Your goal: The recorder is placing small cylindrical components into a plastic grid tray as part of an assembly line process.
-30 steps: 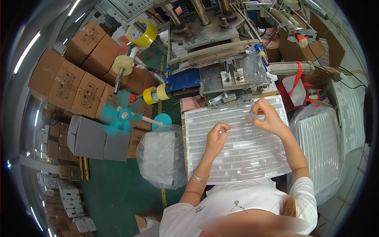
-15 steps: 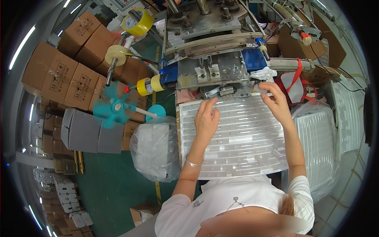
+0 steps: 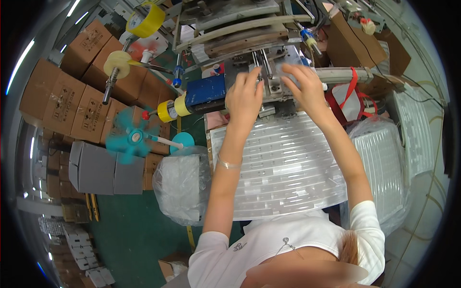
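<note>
My left hand (image 3: 244, 100) reaches over the left side of a metal machine bed (image 3: 234, 68), its fingers stretched forward and the thumb apart. Across from it, my right hand (image 3: 307, 92) is open too, thumb and fingers spread at the right of a small metal fixture (image 3: 274, 88). The fingertips of the right hand are slightly blurred. I can make out nothing held in either hand. Below the hands lies a ribbed, translucent white tray (image 3: 288, 165) with small clear pieces in rows. A small metal block (image 3: 267, 112) sits at the bed's front edge.
The heavy upper part of the press (image 3: 240, 41) overhangs the bed. Yellow tape rolls (image 3: 166, 111) and a spinning teal fan (image 3: 136, 136) stand left. Plastic-wrapped stacks (image 3: 180, 185) (image 3: 379, 168) flank the tray. A red-strapped bag (image 3: 340, 98) hangs right; cartons (image 3: 57, 98) are piled far left.
Both hands have moved forward from the tray's far edge to the machine bed. The small clear piece near my right fingertips is no longer visible there. The whole view has shifted a little.
</note>
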Demonstrator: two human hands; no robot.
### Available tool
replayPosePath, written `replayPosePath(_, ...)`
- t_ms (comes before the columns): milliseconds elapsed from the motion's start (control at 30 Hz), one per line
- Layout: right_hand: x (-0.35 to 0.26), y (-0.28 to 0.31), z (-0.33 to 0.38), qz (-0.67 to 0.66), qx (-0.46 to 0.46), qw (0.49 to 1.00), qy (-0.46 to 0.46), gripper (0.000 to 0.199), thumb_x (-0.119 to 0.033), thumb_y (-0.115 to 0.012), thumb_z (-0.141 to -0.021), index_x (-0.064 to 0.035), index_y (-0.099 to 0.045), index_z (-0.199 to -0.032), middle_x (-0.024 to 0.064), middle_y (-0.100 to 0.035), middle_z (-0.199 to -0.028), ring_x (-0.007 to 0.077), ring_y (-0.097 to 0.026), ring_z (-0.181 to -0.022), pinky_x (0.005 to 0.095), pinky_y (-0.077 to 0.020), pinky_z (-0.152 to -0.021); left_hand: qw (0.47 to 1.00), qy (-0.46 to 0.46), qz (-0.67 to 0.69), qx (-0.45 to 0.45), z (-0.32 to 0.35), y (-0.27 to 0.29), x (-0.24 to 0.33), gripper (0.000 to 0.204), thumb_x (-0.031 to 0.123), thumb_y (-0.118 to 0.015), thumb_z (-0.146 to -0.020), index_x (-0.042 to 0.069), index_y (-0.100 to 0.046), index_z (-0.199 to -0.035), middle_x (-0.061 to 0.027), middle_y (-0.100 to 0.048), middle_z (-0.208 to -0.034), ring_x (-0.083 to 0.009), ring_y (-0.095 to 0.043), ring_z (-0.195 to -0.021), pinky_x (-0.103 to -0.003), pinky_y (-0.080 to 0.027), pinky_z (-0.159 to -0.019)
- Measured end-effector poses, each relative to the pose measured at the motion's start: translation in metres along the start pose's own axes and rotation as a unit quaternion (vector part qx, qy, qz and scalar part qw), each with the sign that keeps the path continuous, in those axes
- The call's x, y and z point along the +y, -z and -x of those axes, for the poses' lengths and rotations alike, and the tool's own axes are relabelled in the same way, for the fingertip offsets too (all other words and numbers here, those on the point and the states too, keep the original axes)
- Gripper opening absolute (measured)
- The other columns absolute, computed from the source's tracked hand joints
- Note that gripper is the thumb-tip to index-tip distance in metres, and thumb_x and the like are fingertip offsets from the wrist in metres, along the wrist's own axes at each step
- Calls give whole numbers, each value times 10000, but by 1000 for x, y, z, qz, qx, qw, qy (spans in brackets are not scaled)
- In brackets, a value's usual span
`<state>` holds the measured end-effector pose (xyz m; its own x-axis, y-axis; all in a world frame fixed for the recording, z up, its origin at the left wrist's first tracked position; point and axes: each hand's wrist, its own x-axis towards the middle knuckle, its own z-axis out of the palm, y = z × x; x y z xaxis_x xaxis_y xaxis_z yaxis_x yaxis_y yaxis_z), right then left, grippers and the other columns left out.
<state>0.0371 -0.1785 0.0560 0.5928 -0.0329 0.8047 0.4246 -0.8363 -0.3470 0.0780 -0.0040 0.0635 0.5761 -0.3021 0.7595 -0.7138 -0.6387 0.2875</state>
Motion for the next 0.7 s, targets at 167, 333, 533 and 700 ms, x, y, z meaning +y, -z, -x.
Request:
replayPosePath(167, 7, -52, -24, 117, -3, 991, 60, 198, -187, -670, -766, -147, -666, -959, 20, -640, -871, 214, -596, -855, 424, -391, -897, 961, 201, 176, -70, 76, 32, 23, 291, 193, -690, -795, 73, -624, -1052, -94, -623, -914, -240, -616, -713, -335, -483, -615)
replayPosePath(333, 19, -60, -21, 125, -29, 991, 23, 223, -265, -614, -836, -173, -650, -1036, 17, -636, -1020, 238, -582, -952, 433, -366, -936, 946, 209, 171, -181, 120, 26, 43, 335, 209, -691, -795, 65, -612, -1087, -108, -633, -925, -259, -623, -737, -336, -489, -629)
replayPosePath(533, 3, -2, 8, -10, -82, 995, -47, 394, -263, -605, -852, -137, -538, -1219, 80, -579, -1187, 279, -532, -1084, 381, -405, -924, 930, 71, 111, -343, 162, 13, 62, 232, 187, -693, -762, 52, -591, -919, -102, -601, -802, -238, -616, -711, -349, -484, -594)
replayPosePath(700, -9, 99, 82, -1, -424, 891, -161, 300, -169, -650, -792, -102, -627, -1084, 98, -641, -907, 272, -619, -821, 359, -490, -734, 910, -72, 50, -404, 204, 6, 41, 265, 108, -695, -711, 61, -544, -925, -93, -542, -788, -235, -579, -667, -358, -465, -575)
